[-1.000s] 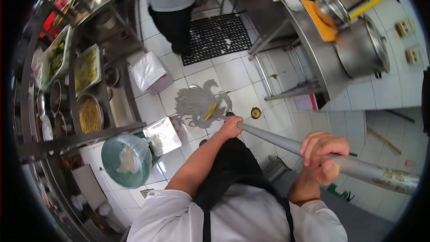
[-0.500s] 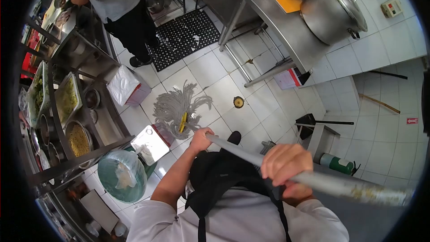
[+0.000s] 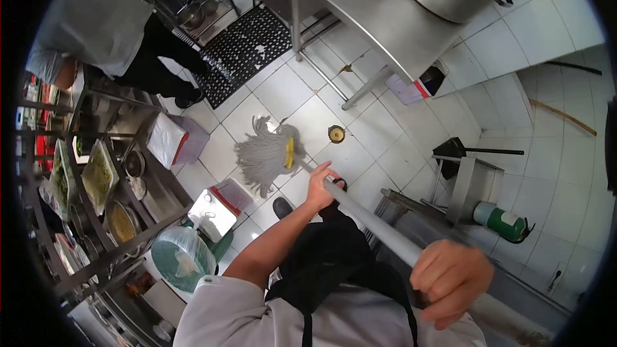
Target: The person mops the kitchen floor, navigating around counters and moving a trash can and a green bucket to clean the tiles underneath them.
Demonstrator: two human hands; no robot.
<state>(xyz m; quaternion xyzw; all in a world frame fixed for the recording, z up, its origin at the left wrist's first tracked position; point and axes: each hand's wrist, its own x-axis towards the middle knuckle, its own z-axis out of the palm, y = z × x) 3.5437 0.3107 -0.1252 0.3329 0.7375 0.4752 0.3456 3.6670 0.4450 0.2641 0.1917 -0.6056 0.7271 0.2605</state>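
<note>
Floor point(image 3: 305, 114): white tile spreads between the metal rack point(image 3: 122, 248) and the steel table point(image 3: 360, 9), a round drain point(image 3: 336, 133) set into it
Mop point(image 3: 263, 155): grey strands splay on the tiles between the drain and the rack's side, beyond the black mat's point(image 3: 241, 58) near corner
Left hand point(image 3: 323, 186): fingers partly curled about the lower pole point(image 3: 373, 221)
Right hand point(image 3: 452, 283): fingers closed around the upper pole
Edges: lidded green bin point(image 3: 168, 268) by the rack's near edge
Moving room: tile runs from mop past drain toward the table's legs
</note>
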